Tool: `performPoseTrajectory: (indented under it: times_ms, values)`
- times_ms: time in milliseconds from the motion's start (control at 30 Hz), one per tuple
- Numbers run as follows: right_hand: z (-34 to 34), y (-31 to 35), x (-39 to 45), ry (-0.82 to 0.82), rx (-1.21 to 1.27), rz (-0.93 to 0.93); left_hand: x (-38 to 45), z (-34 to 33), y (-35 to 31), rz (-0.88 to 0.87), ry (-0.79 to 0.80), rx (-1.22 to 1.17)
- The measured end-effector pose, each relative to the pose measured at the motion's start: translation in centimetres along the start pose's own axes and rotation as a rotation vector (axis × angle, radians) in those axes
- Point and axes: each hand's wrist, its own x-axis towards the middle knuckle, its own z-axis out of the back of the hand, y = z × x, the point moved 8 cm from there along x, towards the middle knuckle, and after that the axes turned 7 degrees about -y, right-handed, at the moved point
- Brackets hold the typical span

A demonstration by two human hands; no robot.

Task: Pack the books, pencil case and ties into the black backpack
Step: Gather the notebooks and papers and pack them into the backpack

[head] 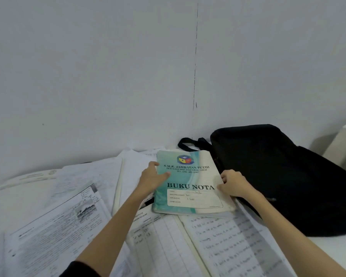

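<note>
White wall behind, one teal notebook (pixel 190 182) lies gripped between left hand (pixel 152 179) and right hand (pixel 233 183), touching one black backpack (pixel 284 176), over two open books (pixel 188 242).

Both arms extended; left grip (pixel 152 179) and right grip (pixel 233 183) clasping.

Small lines under the school name on the teal notebook (pixel 190 182) too blurred to read; handwriting on its label likewise. Black backpack (pixel 284 176) cut off at right edge, opening not visible. Open books (pixel 224 242) run off bottom edge, their handwriting too small to make out; fingers of the right hand (pixel 233 183) partly tucked behind the notebook's edge.
</note>
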Motion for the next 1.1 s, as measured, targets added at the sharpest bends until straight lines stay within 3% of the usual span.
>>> performPoseTrajectory:
  times_ms: [67, 167, 267, 400, 467, 533, 600, 800, 1100]
  values:
    - [-0.3, 0.8, -0.3, -0.023, -0.089, 0.023, 0.2, 0.1, 0.1, 0.086, -0.012, -0.033]
    - [-0.7, 1.4, -1.0, -0.095, -0.016, 0.036, -0.1, -1.2, 0.1, 0.16, 0.129, -0.187]
    - [-1.0, 0.7, -1.3, -0.159, 0.158, 0.003, -1.1, -1.8, -0.3, 0.174, 0.16, -0.35]
    - [-0.6, 1.3, -1.4, -0.217, 0.512, -0.072, -2.3, 0.8, -1.3, 0.114, 0.081, -0.546]
    - [-0.3, 3.1, -1.4, -0.169, 0.775, -0.066, -2.8, 3.4, -2.0, 0.042, -0.014, -0.564]
    - [-0.1, 6.4, -1.1, -0.017, 1.042, 0.025, -3.5, 6.1, -3.2, -0.07, -0.069, -0.597]
    - [1.2, 9.9, -0.7, 0.045, 1.153, 0.143, -4.1, 8.9, -4.2, -0.171, -0.118, -0.631]
    - [4.9, 18.4, -0.4, -0.037, 1.249, 0.331, -3.3, 16.5, -4.2, -0.291, -0.289, -0.632]
    - [3.1, 22.4, -0.9, -0.04, 1.168, 0.452, -1.3, 18.4, -0.5, -0.196, -0.386, -0.703]
